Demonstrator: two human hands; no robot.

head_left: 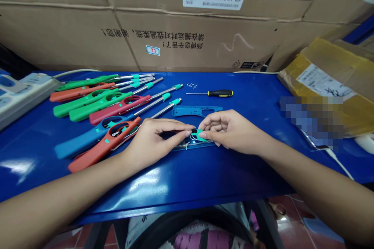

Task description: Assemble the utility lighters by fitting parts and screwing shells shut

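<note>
Finger and thumb of my left hand (154,140) pinch a small black part (194,130). My right hand (233,130) is closed on a small turquoise piece (201,135) right beside it, with thin white wires looping below. Under my fingertips lies one blue lighter shell half (204,145), partly covered by my hands, with a metal part (182,146) in it. The other blue shell half (187,111) rests just behind my hands. Several long-nosed lighters in red, green, orange and blue, such as the orange lighter (102,148), lie to the left.
A black-and-yellow screwdriver (220,93) lies behind the shell half, near some small white bits (192,85). A large cardboard box (163,27) walls off the back. A power strip (26,95) stands left; at right are a taped parcel (333,85) and a blurred-out phone with cable (339,165).
</note>
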